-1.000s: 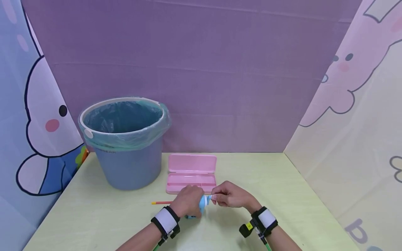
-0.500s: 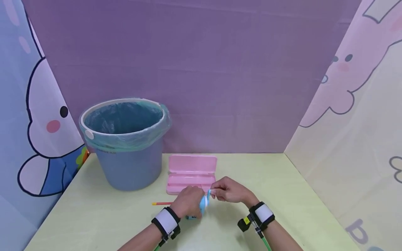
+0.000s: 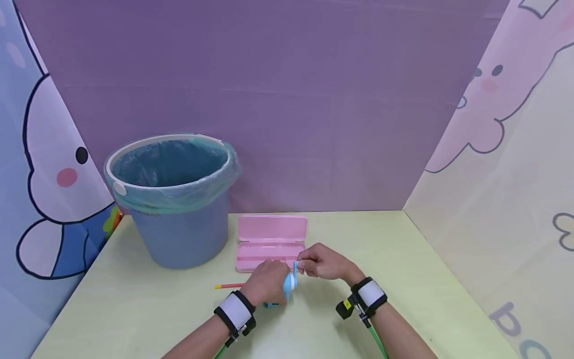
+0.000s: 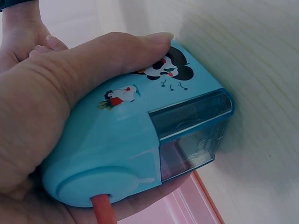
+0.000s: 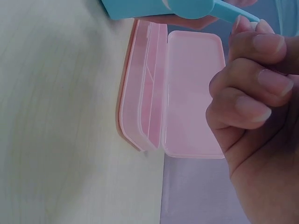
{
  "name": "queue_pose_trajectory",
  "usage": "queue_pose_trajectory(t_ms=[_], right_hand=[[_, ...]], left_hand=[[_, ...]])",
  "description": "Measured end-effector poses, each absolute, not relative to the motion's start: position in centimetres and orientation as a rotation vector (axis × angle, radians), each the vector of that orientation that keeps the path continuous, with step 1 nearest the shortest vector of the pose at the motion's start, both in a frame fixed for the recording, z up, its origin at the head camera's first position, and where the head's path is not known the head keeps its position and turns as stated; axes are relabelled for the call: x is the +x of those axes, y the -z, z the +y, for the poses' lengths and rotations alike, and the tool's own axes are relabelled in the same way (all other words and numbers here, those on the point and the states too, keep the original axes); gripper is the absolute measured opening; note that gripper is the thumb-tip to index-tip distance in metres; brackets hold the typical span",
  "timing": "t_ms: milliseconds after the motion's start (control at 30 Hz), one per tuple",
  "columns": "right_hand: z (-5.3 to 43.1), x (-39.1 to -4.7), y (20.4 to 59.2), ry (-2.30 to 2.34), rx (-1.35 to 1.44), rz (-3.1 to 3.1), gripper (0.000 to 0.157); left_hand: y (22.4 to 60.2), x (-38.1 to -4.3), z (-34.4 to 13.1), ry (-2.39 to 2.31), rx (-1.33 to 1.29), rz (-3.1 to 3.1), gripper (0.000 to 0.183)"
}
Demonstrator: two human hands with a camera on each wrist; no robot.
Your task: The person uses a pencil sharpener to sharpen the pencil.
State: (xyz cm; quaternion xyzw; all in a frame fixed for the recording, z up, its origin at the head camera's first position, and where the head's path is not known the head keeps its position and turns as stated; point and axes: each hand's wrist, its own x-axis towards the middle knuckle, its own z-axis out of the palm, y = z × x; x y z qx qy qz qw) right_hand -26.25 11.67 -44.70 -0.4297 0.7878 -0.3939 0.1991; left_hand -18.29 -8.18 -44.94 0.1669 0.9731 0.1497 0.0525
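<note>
My left hand (image 3: 267,282) grips a light blue pencil sharpener (image 4: 126,126), thumb laid over its printed cartoon side. The sharpener has a see-through shavings drawer (image 4: 194,135). A red pencil (image 4: 103,210) with a yellow end sticks out of its hole, pointing left in the head view. On the opposite side is the crank handle (image 5: 233,11), standing up from the body. My right hand (image 3: 325,262) pinches the knob at the crank's end between thumb and forefinger, other fingers curled. Just behind both hands lies an open pink pencil case (image 3: 272,229).
A blue bin (image 3: 184,239) with a teal plastic liner stands at the back left of the pale wooden table (image 3: 367,239). A purple backdrop (image 3: 291,99) rises behind the table, with printed cloth panels at both sides.
My right hand has risen and moved slightly left, turning the crank from pointing right to pointing up. My left hand keeps hold of the sharpener. The head view has shifted slightly.
</note>
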Motion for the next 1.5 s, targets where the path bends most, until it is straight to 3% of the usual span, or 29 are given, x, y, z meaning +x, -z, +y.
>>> queue_pose_trajectory(t_ms=[1500], right_hand=[[9.8, -26.5, 46.9, 0.901, -1.095, 2.554, 0.026]], left_hand=[[44.6, -18.2, -8.3, -0.482, 0.505, 2.944, 0.04]])
